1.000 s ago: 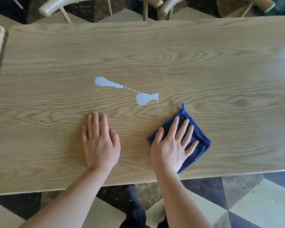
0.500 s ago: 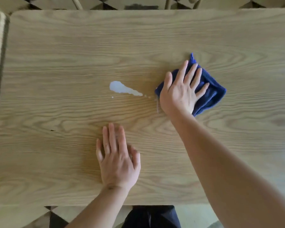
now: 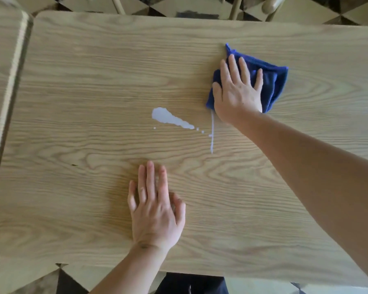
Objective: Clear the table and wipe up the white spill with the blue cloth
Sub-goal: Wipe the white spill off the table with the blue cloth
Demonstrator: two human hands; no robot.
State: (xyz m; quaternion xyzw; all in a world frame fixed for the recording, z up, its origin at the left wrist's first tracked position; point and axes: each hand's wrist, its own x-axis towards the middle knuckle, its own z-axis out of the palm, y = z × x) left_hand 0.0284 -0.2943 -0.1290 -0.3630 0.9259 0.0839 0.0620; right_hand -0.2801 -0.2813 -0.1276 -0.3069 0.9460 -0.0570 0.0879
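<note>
The white spill (image 3: 170, 119) lay mid-bench (image 3: 94, 81), its long axis slanting from upper left down to lower right, ending in droplets and a thin streak (image 3: 212, 134) running toward the person. It sat left of the right hand (image 3: 237, 92), which pressed flat, fingers spread, on the folded blue cloth (image 3: 272, 81), and ahead of the left hand (image 3: 155, 209), resting open and empty on the wood. The right hand was nearer. Compared with half a second earlier, the cloth stood farther from the puddle, and the streak showed.
</note>
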